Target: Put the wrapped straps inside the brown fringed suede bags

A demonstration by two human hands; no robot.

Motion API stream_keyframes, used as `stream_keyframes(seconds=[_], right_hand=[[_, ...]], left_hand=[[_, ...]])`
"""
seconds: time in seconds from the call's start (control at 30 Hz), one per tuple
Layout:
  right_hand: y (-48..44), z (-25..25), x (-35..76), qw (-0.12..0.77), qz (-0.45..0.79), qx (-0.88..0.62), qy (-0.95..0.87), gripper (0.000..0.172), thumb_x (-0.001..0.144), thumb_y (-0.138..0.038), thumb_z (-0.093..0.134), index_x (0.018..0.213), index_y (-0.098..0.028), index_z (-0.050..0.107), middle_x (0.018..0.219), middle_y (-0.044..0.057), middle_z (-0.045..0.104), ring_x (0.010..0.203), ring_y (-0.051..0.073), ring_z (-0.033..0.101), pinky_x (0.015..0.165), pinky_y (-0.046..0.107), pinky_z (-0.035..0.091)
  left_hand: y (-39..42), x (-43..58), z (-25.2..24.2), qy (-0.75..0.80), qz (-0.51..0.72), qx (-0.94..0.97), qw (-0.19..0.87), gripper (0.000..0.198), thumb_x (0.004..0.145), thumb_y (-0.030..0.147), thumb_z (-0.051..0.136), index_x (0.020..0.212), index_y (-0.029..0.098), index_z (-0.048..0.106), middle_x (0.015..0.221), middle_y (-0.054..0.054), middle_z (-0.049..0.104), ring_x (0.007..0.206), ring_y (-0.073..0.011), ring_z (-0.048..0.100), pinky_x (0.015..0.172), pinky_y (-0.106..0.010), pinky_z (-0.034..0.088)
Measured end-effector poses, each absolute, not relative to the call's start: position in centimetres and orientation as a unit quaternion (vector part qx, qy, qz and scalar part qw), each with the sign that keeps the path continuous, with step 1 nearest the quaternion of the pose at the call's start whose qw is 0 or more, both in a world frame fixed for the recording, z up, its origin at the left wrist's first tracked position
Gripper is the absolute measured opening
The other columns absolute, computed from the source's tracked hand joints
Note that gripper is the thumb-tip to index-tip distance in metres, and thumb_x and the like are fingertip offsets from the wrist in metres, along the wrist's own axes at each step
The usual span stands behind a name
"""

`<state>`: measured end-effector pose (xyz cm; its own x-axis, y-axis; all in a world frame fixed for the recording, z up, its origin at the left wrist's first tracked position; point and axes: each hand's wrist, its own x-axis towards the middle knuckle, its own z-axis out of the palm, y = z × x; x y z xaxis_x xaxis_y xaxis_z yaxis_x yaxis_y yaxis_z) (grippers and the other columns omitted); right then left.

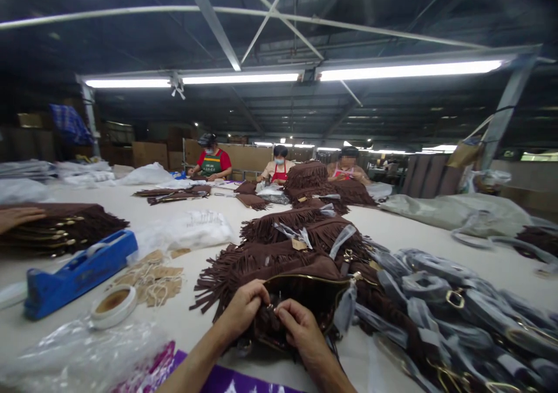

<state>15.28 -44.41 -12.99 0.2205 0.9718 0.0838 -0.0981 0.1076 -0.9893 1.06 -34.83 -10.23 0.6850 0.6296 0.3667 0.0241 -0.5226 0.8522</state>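
Note:
A dark brown fringed handbag (pixel 305 265) lies open in front of me, a gold zipper running along its far rim and its inside dark. My left hand (pixel 246 308) grips its near left edge, thumb and fingers pinched together. Close beside it, my right hand (pixel 299 323) is also closed in a pinch over the near part of the opening. Between the fingertips shows a small shiny metal piece (pixel 271 307), too small to make out fully. Clear plastic wrap (pixel 346 308) hangs at the handbag's right end.
More fringed bags (pixel 300 227) are heaped behind. Plastic-wrapped straps (pixel 462 306) cover the right side. At left are a blue tape dispenser (pixel 82 271), a tape roll (pixel 114 307), paper tags (pixel 157 279) and stacked bags (pixel 56 224) under another person's hand (pixel 20 217). Several people work across the table.

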Motion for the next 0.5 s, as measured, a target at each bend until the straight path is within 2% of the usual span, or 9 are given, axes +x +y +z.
stream_keyframes(seconds=[0.13,0.2,0.33,0.5], right_hand=[[-44.4,-13.1,15.1,0.621,0.439,-0.487,-0.429,0.053,0.063,-0.068,0.071,0.071,-0.018,0.055,0.058,-0.008,0.042,0.044,0.003,0.022,0.042,0.021,0.012],[-44.3,-13.2,15.1,0.625,0.444,-0.483,-0.424,0.054,0.061,-0.068,0.073,0.07,-0.018,0.054,0.057,-0.008,0.045,0.043,0.003,0.021,0.041,0.02,0.011],[-44.2,-13.3,15.1,0.623,0.449,-0.488,-0.416,0.055,0.06,-0.068,0.074,0.07,-0.018,0.054,0.054,-0.008,0.046,0.041,0.002,0.019,0.041,0.02,0.01],[-44.6,-13.1,15.3,0.617,0.456,-0.494,-0.409,0.051,0.064,-0.064,0.073,0.076,-0.018,0.055,0.061,-0.002,0.058,0.042,0.003,0.026,0.043,0.02,0.014]], left_hand=[[-36.0,0.8,-9.3,0.209,0.299,0.808,0.463,0.019,0.075,0.023,0.055,0.089,0.018,0.067,0.089,-0.002,0.065,0.089,-0.0206,0.058,0.082,-0.028,0.043],[-36.3,0.8,-9.1,0.217,0.298,0.813,0.452,0.017,0.069,0.02,0.06,0.084,0.018,0.068,0.086,-0.002,0.066,0.089,-0.0206,0.058,0.082,-0.027,0.043],[-36.1,1.0,-9.7,0.216,0.313,0.819,0.429,0.025,0.059,0.009,0.051,0.077,0.016,0.067,0.08,-0.002,0.065,0.082,-0.0192,0.059,0.077,-0.026,0.043],[-35.7,1.1,-10.2,0.21,0.342,0.826,0.397,0.018,0.065,0.011,0.055,0.074,0.017,0.07,0.078,-0.003,0.066,0.081,-0.0188,0.059,0.077,-0.026,0.043]])
